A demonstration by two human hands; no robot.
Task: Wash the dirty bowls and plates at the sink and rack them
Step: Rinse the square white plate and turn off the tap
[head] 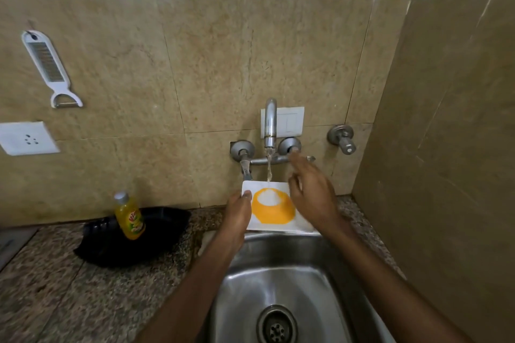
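Observation:
A square white plate [289, 224] with a yellow-orange smear and white foam is held tilted over the back of the steel sink [278, 281]. My left hand [238, 213] grips its left edge, thumb on the face. Water runs from the tap [269, 122] onto the plate's top edge. My right hand [313, 191] hovers over the plate's right side, fingers spread and relaxed, fingertips close to the right tap handle [289, 145]; it holds nothing.
A yellow dish-soap bottle [129, 216] stands in a black tray [133, 237] on the granite counter [69, 287], left of the sink. A peeler [48, 65] hangs on the tiled wall. A second wall tap [342, 138] sticks out at right, near the side wall.

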